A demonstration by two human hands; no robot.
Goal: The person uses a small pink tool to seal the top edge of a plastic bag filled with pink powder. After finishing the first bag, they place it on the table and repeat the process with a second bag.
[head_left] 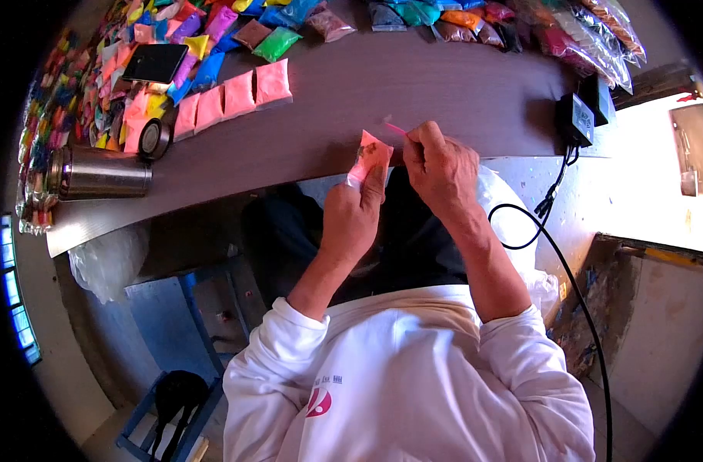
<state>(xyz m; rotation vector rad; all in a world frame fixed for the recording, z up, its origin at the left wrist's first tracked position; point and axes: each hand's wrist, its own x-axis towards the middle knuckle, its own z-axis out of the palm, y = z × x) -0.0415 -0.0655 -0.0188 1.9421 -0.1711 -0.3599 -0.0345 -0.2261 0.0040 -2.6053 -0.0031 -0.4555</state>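
Note:
Near the table's front edge, my left hand (350, 217) is closed on a small clear packet of pink powder (369, 156), its thumb pressed along the packet's side. The packet stands tilted, with a pointed corner upward and darker marks on its face. Just to the right, my right hand (446, 171) pinches a thin pink strip (396, 128) between thumb and finger. That strip points up and left, above the packet. Farther left on the table lies a row of several pink packets (238, 95) set side by side.
Colourful packets (277, 44) are heaped along the table's back and left. A steel flask (105, 172), a round lid (153, 138) and a dark phone (156, 63) lie at left. At right sit a black power adapter (575, 119) and a hanging black cable (578, 289).

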